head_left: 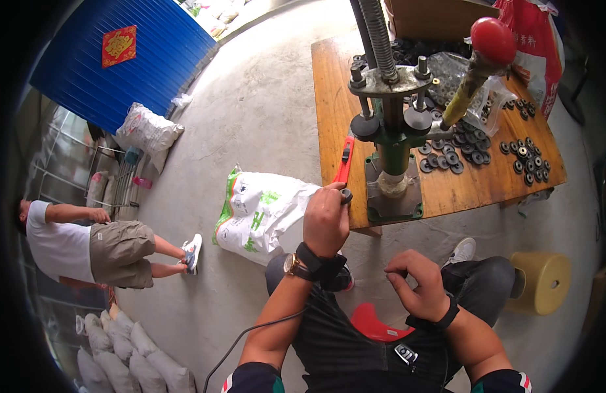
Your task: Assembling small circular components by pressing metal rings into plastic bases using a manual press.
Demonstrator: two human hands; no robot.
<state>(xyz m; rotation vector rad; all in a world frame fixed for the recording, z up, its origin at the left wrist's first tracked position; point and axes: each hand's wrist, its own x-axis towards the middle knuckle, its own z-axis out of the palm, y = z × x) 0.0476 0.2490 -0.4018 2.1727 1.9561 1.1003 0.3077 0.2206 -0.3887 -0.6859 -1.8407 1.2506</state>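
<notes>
Left hand (326,219), ours: closed on a dark round piece (346,196), pinched at the fingertips by the near table edge, just left of the press's base plate (414,196); right hand (417,283): loosely curled above the lap, and we cannot tell whether it grips anything; handling, in our judgement: we would pinch the piece by its rim, seat it squarely, and clear our fingers before touching the lever; we would also mind the red cutter (344,162) close by; materials: table (329,98) of varnished, grained wood; lever knob (493,40), glossy red and rounded; discs (450,158), matt black, ring-shaped, in loose clusters; clear bag (478,98), crinkled plastic; sack (263,213), white, creased
</notes>
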